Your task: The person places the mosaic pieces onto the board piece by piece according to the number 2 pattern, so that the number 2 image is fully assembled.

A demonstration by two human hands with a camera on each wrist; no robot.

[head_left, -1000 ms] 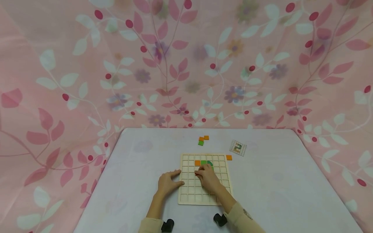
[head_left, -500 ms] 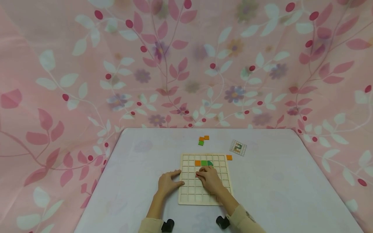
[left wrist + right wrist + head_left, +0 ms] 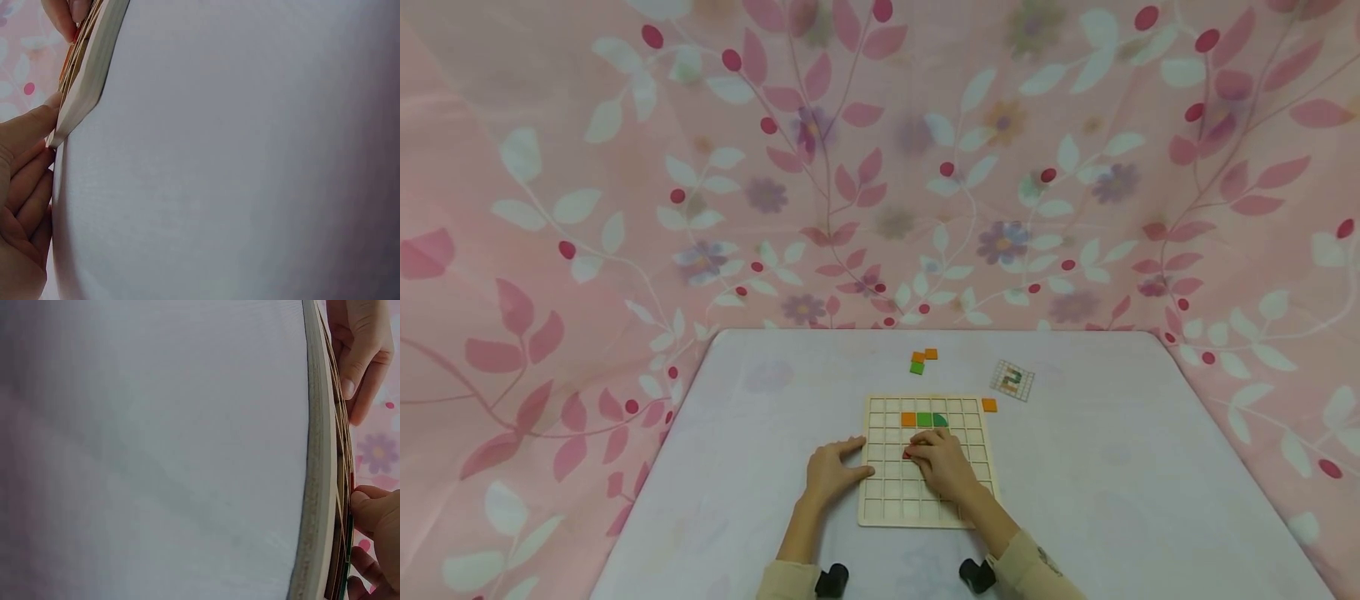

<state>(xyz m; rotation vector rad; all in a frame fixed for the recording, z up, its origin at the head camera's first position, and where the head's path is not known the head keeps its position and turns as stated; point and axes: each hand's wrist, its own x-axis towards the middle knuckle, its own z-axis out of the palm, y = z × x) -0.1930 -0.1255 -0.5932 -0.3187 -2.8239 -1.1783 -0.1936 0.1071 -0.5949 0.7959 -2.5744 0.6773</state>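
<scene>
A pale wooden grid board [image 3: 887, 509] lies on the table. My right hand [image 3: 947, 468] is over its middle and pinches a small red tile [image 3: 907, 454] between thumb and finger, low against the grid. In the right wrist view that red tile [image 3: 352, 480] shows edge-on under the fingertips. An orange tile [image 3: 909, 419], a green tile [image 3: 924, 419] and a dark green rounded tile [image 3: 940, 421] sit in one row of cells. Cells under my right hand are hidden. My left hand [image 3: 831, 473] touches the board's left edge with extended thumb and fingers.
Behind the board lie two orange tiles [image 3: 931, 354] and a green tile [image 3: 917, 367]. One more orange tile [image 3: 989, 405] is by its upper right corner. A small gridded pattern card [image 3: 1012, 381] lies farther right. The white tabletop [image 3: 1120, 467] meets a floral cloth backdrop [image 3: 880, 167].
My right hand has shifted slightly right and toward me with the red tile, uncovering more of the dark green tile. My left hand and the board have stayed put.
</scene>
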